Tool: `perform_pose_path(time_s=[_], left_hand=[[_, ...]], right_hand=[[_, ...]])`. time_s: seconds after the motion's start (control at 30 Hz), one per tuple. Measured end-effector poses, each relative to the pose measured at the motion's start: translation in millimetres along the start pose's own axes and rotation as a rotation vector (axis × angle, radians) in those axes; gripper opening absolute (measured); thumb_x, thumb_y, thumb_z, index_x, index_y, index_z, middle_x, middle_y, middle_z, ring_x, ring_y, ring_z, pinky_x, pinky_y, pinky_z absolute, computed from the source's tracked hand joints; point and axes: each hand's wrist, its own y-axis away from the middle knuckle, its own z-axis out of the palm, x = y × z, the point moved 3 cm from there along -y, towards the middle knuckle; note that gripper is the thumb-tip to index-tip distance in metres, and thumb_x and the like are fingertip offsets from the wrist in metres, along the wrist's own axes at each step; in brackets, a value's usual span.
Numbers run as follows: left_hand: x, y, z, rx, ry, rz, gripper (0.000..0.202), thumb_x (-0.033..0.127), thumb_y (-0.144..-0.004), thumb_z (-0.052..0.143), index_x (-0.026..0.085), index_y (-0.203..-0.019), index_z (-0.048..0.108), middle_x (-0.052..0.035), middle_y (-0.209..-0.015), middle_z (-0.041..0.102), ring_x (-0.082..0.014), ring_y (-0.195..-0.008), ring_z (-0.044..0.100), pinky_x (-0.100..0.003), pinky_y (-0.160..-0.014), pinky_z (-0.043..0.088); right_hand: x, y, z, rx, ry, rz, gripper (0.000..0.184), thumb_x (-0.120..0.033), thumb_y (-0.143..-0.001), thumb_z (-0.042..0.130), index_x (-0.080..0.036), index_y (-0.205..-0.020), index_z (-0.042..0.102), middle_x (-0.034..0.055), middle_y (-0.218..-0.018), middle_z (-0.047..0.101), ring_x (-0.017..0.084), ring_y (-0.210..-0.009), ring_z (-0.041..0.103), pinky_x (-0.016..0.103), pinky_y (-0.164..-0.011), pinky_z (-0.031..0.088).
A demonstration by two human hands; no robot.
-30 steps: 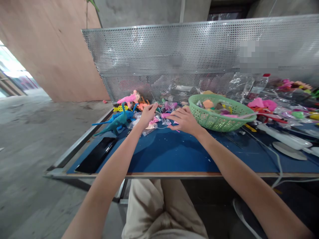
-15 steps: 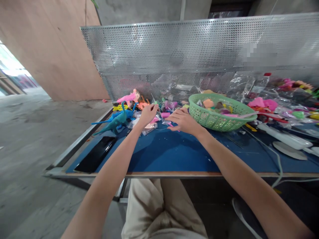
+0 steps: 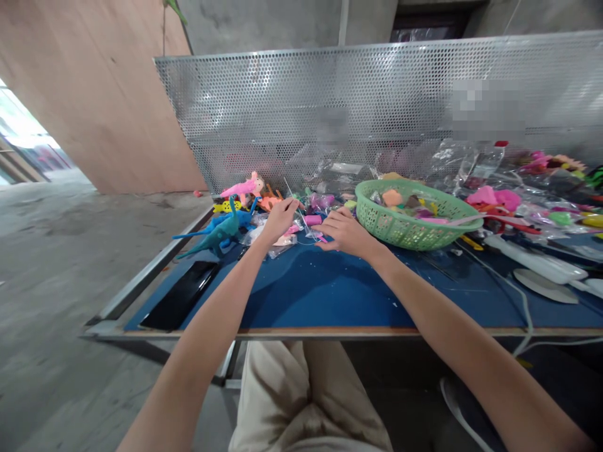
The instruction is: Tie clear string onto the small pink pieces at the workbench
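Note:
My left hand (image 3: pixel 281 220) is closed in a pinch round a thin, pale needle-like rod (image 3: pixel 287 185), which slants down to the right past the fingertips. My right hand (image 3: pixel 346 231) is at the rod's lower end, with its fingers bent toward the thumb. A small pink piece (image 3: pixel 321 238) shows between them; whether it is gripped is unclear. A fine clear thread runs below, between the hands. Behind the fingers lie a pink cylinder (image 3: pixel 312 220) and clear plastic bags (image 3: pixel 281 250) with pink pieces inside.
A green basket (image 3: pixel 419 235) of soft pieces stands right of my right hand. Teal and blue dinosaurs (image 3: pixel 226 229), a pink toy (image 3: pixel 242 188) and a black phone (image 3: pixel 181 295) are at left. A white glue gun (image 3: pixel 537 257), cable and bagged toys lie at right, before a perforated metal panel (image 3: pixel 282 94).
The rod in my left hand now shows longer and slants down toward my right hand. Both hands stay almost in place; the view has shifted slightly.

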Motion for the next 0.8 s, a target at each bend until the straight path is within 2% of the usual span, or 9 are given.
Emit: perform_pose_path(time_s=[0.27, 0.4, 0.57, 0.67, 0.8], left_hand=[[10.4, 2.7, -5.7, 0.046, -0.058, 0.016, 0.043, 0.041, -0.097, 0.042, 0.015, -0.091, 0.075, 0.0022, -0.055, 0.043, -0.0131, -0.052, 0.043, -0.025, -0.053, 0.032], [11.0, 2.6, -4.9, 0.073, -0.085, 0.004, 0.040, 0.037, -0.096, 0.043, 0.014, -0.085, 0.075, 0.0002, -0.058, 0.051, -0.0147, -0.057, 0.049, -0.025, -0.057, 0.035], [8.7, 1.4, -4.7, 0.105, -0.112, 0.005, 0.042, 0.037, -0.096, 0.043, 0.014, -0.077, 0.072, 0.0003, -0.054, 0.047, -0.0149, -0.057, 0.049, -0.025, -0.056, 0.035], [5.1, 1.4, -3.7, 0.104, -0.026, -0.001, 0.043, 0.044, -0.096, 0.045, 0.015, -0.081, 0.073, 0.0018, -0.054, 0.042, -0.0127, -0.053, 0.043, -0.025, -0.053, 0.035], [-1.0, 2.8, -0.5, 0.089, 0.191, -0.094, 0.046, 0.054, -0.093, 0.049, 0.015, -0.089, 0.073, 0.0057, -0.054, 0.027, -0.0097, -0.047, 0.031, -0.023, -0.047, 0.033]], right_hand=[[-3.2, -0.7, -3.0, 0.000, -0.026, 0.077, 0.036, -0.039, -0.092, 0.068, -0.015, -0.118, 0.072, 0.0125, -0.101, 0.073, 0.028, -0.098, 0.055, 0.041, -0.084, 0.033], [-3.9, 0.1, -1.8, -0.011, -0.023, 0.081, 0.037, -0.040, -0.091, 0.068, -0.015, -0.118, 0.072, 0.0114, -0.100, 0.074, 0.028, -0.099, 0.053, 0.039, -0.082, 0.032], [-2.1, 1.1, -0.7, -0.017, 0.010, 0.120, 0.037, -0.041, -0.092, 0.068, -0.016, -0.119, 0.071, 0.0114, -0.095, 0.074, 0.028, -0.099, 0.054, 0.039, -0.082, 0.029], [-0.2, 1.7, -1.5, -0.014, 0.045, 0.150, 0.038, -0.041, -0.092, 0.068, -0.016, -0.120, 0.070, 0.0123, -0.094, 0.073, 0.027, -0.097, 0.055, 0.039, -0.083, 0.028], [0.5, 1.9, -1.6, -0.005, 0.043, 0.143, 0.039, -0.041, -0.092, 0.067, -0.015, -0.121, 0.069, 0.0129, -0.097, 0.073, 0.026, -0.098, 0.057, 0.040, -0.086, 0.028]])
